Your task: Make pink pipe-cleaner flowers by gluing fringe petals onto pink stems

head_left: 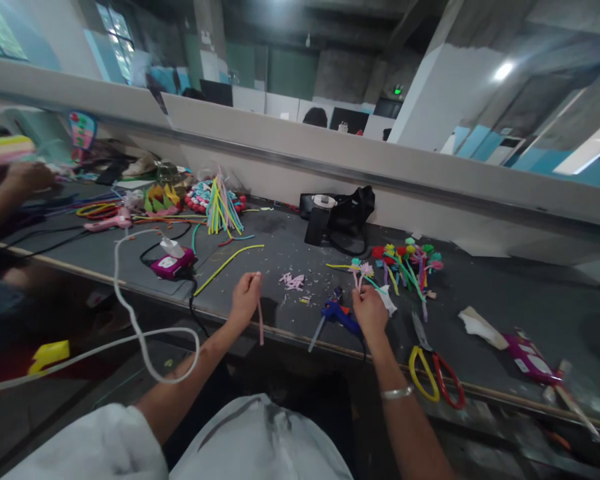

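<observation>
The nearest thing to my body is the pink strip (261,320), which hangs from my left hand (245,300). My left fingertips are pinched together on its upper end; its long axis comes down toward me, and the free end reaches the front edge of the table (285,331). So from the left grip, the strip lies downward and to my side, not away from me.

My right hand (371,312) is to the right, well apart, with the fingers closed narrow on pink stems (358,281). These stand the opposite way: from the fingers they go away from me, to small flower heads (366,269). How firm this pinch is, I cannot tell.

Between the two hands lies the blue glue gun (341,315), clearly nearer to the right hand; its pale stick (317,333) points toward me and to the left. To the right of this hand are the scissors (423,373), with handles toward me.

A little farther, between the hands, is a small heap of pink cuttings (293,282). Beyond my right hand lies the bunch of coloured flowers (413,263), and farther back, against the partition, the black bag (357,210).
</observation>
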A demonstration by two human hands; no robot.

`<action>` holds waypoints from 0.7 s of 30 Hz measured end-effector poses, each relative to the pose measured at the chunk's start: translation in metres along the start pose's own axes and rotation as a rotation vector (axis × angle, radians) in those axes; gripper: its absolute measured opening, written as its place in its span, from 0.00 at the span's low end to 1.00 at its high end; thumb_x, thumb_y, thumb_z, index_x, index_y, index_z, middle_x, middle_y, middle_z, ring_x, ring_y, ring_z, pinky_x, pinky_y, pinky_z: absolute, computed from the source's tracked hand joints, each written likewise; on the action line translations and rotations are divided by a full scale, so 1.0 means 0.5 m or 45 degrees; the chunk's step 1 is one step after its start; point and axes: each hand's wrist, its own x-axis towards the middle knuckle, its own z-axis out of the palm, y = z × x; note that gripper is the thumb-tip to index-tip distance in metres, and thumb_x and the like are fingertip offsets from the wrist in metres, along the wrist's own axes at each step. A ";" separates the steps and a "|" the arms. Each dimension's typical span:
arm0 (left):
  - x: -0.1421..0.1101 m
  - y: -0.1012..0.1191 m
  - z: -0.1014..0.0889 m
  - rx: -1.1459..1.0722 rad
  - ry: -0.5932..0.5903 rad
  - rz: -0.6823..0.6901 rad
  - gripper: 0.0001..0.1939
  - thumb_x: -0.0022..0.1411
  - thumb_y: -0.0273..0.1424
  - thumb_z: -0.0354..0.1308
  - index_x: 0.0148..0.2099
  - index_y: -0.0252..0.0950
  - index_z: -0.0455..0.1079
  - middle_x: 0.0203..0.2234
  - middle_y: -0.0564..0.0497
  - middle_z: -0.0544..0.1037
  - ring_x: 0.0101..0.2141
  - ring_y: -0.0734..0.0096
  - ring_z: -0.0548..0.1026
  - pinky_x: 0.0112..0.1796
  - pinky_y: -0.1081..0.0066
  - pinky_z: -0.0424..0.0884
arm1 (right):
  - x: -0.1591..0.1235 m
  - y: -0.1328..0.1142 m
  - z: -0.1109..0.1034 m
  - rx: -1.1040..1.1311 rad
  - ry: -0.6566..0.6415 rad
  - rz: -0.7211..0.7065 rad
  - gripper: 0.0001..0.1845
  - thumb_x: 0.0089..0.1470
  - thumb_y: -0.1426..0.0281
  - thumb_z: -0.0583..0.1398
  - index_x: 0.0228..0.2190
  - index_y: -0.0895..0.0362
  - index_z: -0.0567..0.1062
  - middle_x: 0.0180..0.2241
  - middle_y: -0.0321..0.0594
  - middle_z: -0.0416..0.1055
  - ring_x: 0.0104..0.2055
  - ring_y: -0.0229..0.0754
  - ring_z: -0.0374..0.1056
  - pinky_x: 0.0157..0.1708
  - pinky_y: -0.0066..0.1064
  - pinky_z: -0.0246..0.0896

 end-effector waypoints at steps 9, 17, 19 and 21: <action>0.048 -0.056 0.004 0.112 0.002 0.024 0.18 0.63 0.47 0.49 0.34 0.37 0.69 0.20 0.56 0.67 0.23 0.72 0.66 0.27 0.73 0.61 | 0.099 0.033 0.013 -0.256 -0.049 0.106 0.15 0.59 0.67 0.53 0.36 0.60 0.78 0.34 0.53 0.76 0.38 0.50 0.74 0.36 0.36 0.62; 0.039 -0.049 0.003 0.176 -0.061 0.089 0.17 0.63 0.45 0.51 0.35 0.37 0.71 0.23 0.55 0.70 0.27 0.71 0.67 0.30 0.73 0.61 | 0.165 0.064 -0.075 -0.080 0.039 0.069 0.17 0.53 0.64 0.53 0.28 0.57 0.81 0.30 0.49 0.76 0.34 0.47 0.70 0.31 0.32 0.57; 0.037 -0.048 0.003 0.175 -0.069 0.103 0.17 0.63 0.45 0.51 0.35 0.37 0.71 0.24 0.55 0.70 0.27 0.71 0.67 0.30 0.72 0.62 | 0.175 0.068 -0.093 0.009 0.056 0.038 0.17 0.51 0.63 0.54 0.27 0.57 0.81 0.28 0.46 0.76 0.34 0.46 0.69 0.31 0.31 0.56; 0.035 -0.048 0.003 0.175 -0.078 0.117 0.17 0.63 0.45 0.51 0.35 0.37 0.71 0.24 0.55 0.70 0.27 0.71 0.67 0.31 0.72 0.62 | 0.182 0.070 -0.106 0.105 0.059 0.018 0.16 0.49 0.63 0.56 0.24 0.57 0.81 0.26 0.44 0.75 0.33 0.45 0.69 0.31 0.31 0.55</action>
